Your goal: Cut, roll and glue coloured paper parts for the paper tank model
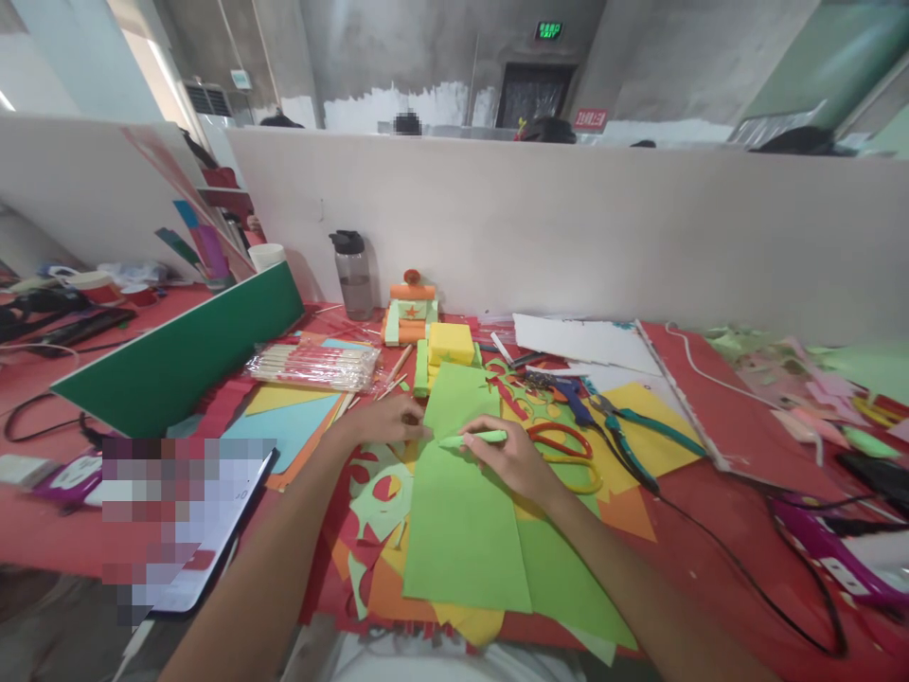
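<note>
A bright green sheet of paper lies in front of me, over other paper pieces. My right hand is closed around a light green pen, whose tip is on or just above the sheet. At the sheet's left edge rests my left hand, fingers bent and apart, with the thumb side by the paper. Scissors with red and yellow handles lie just right of my right hand. A yellow block stands at the sheet's far end.
Teal-handled pliers and a glue gun with a cable lie to the right. Packaged sticks, a green board and a tablet are on the left. A bottle and an orange paper model stand before the partition.
</note>
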{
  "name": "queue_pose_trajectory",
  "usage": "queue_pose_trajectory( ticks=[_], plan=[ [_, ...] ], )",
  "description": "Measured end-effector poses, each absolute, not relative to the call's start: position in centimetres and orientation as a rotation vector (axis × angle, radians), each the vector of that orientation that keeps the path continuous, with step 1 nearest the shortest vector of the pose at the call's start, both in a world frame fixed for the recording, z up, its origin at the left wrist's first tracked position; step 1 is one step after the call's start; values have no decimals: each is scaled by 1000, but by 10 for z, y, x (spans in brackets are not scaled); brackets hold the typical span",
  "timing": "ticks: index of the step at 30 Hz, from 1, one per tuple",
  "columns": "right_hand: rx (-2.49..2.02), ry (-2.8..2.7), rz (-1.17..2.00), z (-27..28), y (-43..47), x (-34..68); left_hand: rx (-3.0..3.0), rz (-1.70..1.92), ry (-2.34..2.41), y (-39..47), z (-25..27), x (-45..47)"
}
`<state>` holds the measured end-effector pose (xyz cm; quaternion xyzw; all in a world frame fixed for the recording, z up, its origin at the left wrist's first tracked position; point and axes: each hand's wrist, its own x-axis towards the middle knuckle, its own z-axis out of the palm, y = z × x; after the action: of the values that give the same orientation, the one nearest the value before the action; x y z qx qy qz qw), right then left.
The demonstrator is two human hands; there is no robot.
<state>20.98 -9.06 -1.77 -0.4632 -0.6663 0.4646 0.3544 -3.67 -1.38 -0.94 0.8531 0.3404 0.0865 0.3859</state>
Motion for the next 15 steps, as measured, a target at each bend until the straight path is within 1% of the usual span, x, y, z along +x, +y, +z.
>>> queue_pose_trajectory(
  ticks=[5,10,15],
  plan=[
    [-1159,-1762,1220,-18,-92,206,2124,160,846,-17,-5,-36],
    [-1197,-1746,1222,-18,-92,205,2166,267,996,-14,-11,-34],
    [-1150,-1814,1263,-15,-93,207,2206,256,1049,-10,-19,-35]
  ],
)
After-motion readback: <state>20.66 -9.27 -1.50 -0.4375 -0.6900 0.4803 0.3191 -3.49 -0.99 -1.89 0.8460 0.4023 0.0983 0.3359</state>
